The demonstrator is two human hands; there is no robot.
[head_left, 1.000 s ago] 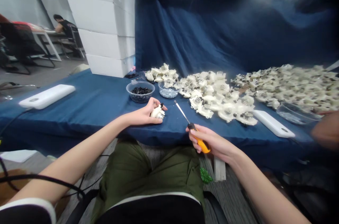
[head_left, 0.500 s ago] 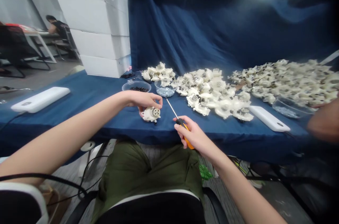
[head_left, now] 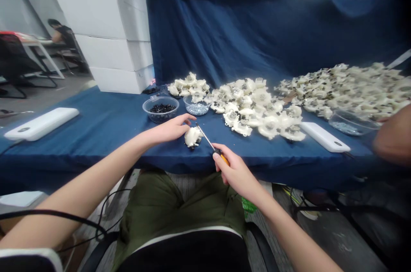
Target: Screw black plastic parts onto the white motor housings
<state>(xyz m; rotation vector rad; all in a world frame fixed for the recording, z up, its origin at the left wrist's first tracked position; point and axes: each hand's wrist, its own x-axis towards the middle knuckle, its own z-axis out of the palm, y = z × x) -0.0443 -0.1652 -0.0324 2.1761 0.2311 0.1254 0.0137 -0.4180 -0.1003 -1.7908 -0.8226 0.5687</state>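
My left hand (head_left: 170, 128) rests on the blue tablecloth (head_left: 105, 130) with its fingers curled against a small white plastic part (head_left: 193, 136) that lies on the cloth. My right hand (head_left: 233, 170) is closed round the orange handle of a screwdriver (head_left: 210, 144). The screwdriver's thin metal shaft points up and left, and its tip reaches the white part. Both hands are near the table's front edge.
Behind my hands stand a clear bowl of black bits (head_left: 160, 109) and a clear bowl of silvery bits (head_left: 197, 106). Heaps of white plastic parts (head_left: 257, 107) spread to the right. White flat devices (head_left: 40, 123) (head_left: 324, 136) lie on the cloth. Another person's arm (head_left: 393, 139) enters at right.
My left hand has set the white part down on the cloth and shifted left of it. My right hand has brought the screwdriver tip in against the part.
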